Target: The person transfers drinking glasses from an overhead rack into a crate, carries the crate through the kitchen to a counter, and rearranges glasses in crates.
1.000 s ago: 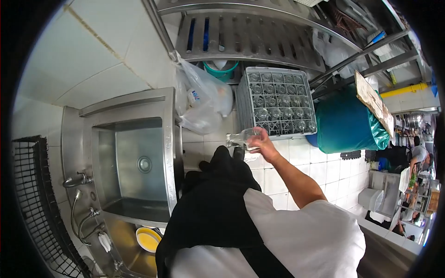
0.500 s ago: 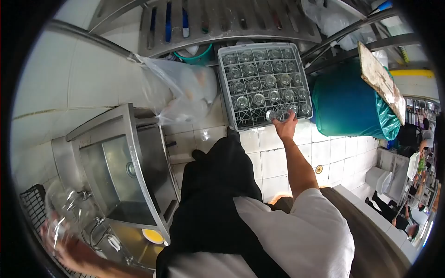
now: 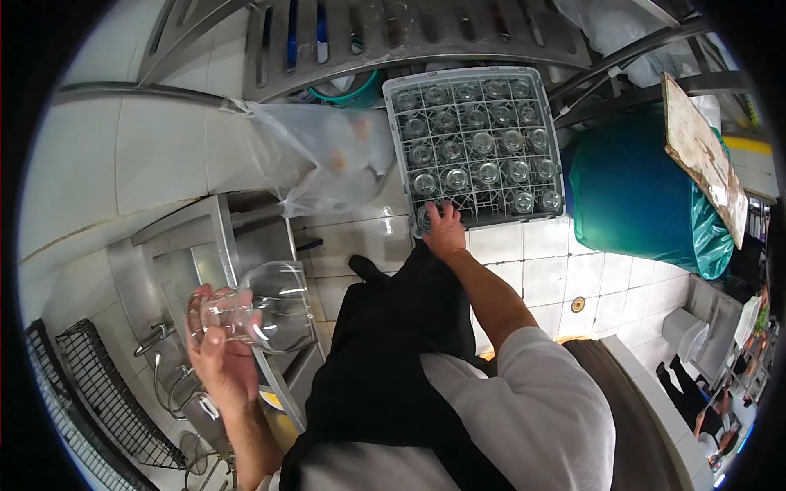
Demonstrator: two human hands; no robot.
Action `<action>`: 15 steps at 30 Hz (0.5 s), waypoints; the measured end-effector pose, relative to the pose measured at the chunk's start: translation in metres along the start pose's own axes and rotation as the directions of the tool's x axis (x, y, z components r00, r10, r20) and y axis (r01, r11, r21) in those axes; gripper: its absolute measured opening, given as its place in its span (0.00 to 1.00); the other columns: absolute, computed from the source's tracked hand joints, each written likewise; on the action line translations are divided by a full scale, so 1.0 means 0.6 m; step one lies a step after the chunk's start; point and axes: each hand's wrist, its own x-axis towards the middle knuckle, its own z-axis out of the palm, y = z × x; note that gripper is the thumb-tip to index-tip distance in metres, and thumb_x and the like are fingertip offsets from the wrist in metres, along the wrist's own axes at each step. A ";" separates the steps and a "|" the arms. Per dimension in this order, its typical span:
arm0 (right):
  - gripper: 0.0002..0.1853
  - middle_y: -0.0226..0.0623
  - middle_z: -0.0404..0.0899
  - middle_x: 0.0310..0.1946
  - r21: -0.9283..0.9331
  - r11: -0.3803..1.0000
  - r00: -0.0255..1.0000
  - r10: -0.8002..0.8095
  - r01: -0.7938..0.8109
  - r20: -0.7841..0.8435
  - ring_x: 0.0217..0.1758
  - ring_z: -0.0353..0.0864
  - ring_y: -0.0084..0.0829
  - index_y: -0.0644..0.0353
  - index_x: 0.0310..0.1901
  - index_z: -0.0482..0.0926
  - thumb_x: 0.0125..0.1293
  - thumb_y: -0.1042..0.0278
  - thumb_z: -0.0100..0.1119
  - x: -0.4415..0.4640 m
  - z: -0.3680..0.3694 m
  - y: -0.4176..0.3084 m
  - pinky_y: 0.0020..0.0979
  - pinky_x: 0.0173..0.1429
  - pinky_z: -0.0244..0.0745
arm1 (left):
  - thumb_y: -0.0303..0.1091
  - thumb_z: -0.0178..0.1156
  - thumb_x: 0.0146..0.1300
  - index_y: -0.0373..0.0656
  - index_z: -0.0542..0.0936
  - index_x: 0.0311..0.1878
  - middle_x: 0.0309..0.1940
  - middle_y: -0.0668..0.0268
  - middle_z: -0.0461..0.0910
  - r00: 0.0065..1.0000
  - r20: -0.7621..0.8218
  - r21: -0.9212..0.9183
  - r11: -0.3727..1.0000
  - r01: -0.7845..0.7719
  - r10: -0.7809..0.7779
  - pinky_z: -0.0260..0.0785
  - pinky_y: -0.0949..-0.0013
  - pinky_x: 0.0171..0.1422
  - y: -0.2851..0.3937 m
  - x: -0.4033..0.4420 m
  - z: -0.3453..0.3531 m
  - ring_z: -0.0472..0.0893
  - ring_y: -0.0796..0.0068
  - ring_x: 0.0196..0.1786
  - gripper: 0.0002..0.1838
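Through the head camera, I see my left hand (image 3: 219,353) with its grip closed around the thin part of a big clear glass (image 3: 282,307). The wide end points away from the palm, toward my right, and sits over the edge of the sink (image 3: 226,245). My right hand (image 3: 446,233) is at the near left corner of the gray crate (image 3: 463,74), with bent fingers by a small glass (image 3: 425,219). I cannot tell if that grip is tight on the glass or just touching it. More glasses (image 3: 488,173) stand past the right grip, in little square spots. A plastic bag (image 3: 327,155) is beyond that grip, to its left. If the left grip is wet or loose, the big glass could slip, bang the hard sink and break. Its wide end could also bump the metal if that wrist turns. If the small glass tips or catches on the crate bars, it could chip, or fall on the tile floor (image 3: 540,245).
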 end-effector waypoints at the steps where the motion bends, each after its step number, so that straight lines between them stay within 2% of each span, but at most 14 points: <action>1: 0.45 0.48 0.54 0.63 -0.040 0.999 1.000 -0.001 0.002 0.031 0.62 0.63 0.53 0.44 0.66 0.56 0.47 0.61 0.72 0.006 0.008 -0.002 0.44 0.58 0.73 | 0.41 0.66 0.51 0.32 0.61 0.63 0.51 0.53 0.71 0.999 0.000 -0.044 0.998 0.049 -0.049 0.77 0.58 0.51 -0.006 -0.002 0.012 0.76 0.52 0.54 0.39; 2: 0.46 0.48 0.53 0.64 -0.061 0.998 0.999 0.006 -0.003 0.048 0.62 0.63 0.52 0.43 0.67 0.55 0.47 0.61 0.71 0.011 0.013 -0.004 0.44 0.59 0.73 | 0.40 0.66 0.51 0.32 0.61 0.63 0.51 0.53 0.71 0.995 0.003 -0.088 0.991 0.097 -0.097 0.77 0.59 0.51 -0.013 -0.002 0.018 0.76 0.52 0.54 0.39; 3: 0.46 0.49 0.53 0.65 -0.083 0.997 0.998 0.015 -0.009 0.065 0.62 0.63 0.52 0.43 0.67 0.53 0.48 0.60 0.71 0.014 0.018 -0.006 0.44 0.59 0.73 | 0.42 0.63 0.57 0.34 0.60 0.66 0.55 0.56 0.71 0.988 0.087 -0.087 0.987 0.132 -0.125 0.75 0.59 0.55 -0.024 -0.003 0.009 0.73 0.53 0.59 0.38; 6: 0.49 0.49 0.51 0.66 -0.106 0.994 0.991 0.043 -0.029 0.127 0.63 0.62 0.53 0.42 0.70 0.49 0.50 0.59 0.71 0.024 0.031 -0.005 0.43 0.60 0.72 | 0.39 0.66 0.52 0.33 0.62 0.62 0.50 0.55 0.72 0.975 0.045 -0.114 0.968 0.223 -0.219 0.78 0.61 0.50 -0.039 -0.005 0.040 0.77 0.54 0.53 0.37; 10: 0.50 0.51 0.48 0.68 -0.075 0.997 0.986 0.047 -0.035 0.162 0.66 0.60 0.55 0.44 0.71 0.46 0.52 0.58 0.69 0.034 0.056 0.008 0.44 0.61 0.72 | 0.38 0.62 0.57 0.36 0.63 0.60 0.49 0.57 0.74 0.942 0.116 -0.141 0.934 0.329 -0.315 0.78 0.61 0.50 -0.065 0.003 0.067 0.77 0.56 0.54 0.31; 13: 0.48 0.54 0.49 0.67 0.035 0.998 0.980 0.043 -0.051 0.193 0.67 0.60 0.54 0.48 0.71 0.48 0.53 0.57 0.68 0.035 0.037 0.015 0.45 0.60 0.72 | 0.39 0.61 0.59 0.38 0.65 0.59 0.49 0.59 0.74 0.905 0.184 -0.144 0.900 0.412 -0.385 0.77 0.63 0.50 -0.099 0.018 0.080 0.78 0.59 0.53 0.29; 14: 0.46 0.54 0.50 0.67 0.096 0.994 0.990 0.048 -0.061 0.131 0.66 0.60 0.54 0.47 0.71 0.48 0.54 0.57 0.67 0.031 0.029 0.015 0.44 0.59 0.72 | 0.40 0.62 0.58 0.39 0.65 0.59 0.50 0.60 0.74 0.890 0.198 -0.145 0.885 0.442 -0.411 0.77 0.63 0.49 -0.110 0.024 0.086 0.78 0.59 0.53 0.29; 15: 0.44 0.54 0.51 0.67 0.155 0.986 0.996 0.052 -0.062 0.069 0.66 0.60 0.54 0.47 0.71 0.49 0.56 0.57 0.66 0.025 0.022 0.011 0.43 0.59 0.73 | 0.39 0.61 0.60 0.41 0.67 0.57 0.47 0.61 0.76 0.879 0.225 -0.134 0.880 0.456 -0.421 0.76 0.64 0.49 -0.120 0.029 0.096 0.79 0.64 0.50 0.25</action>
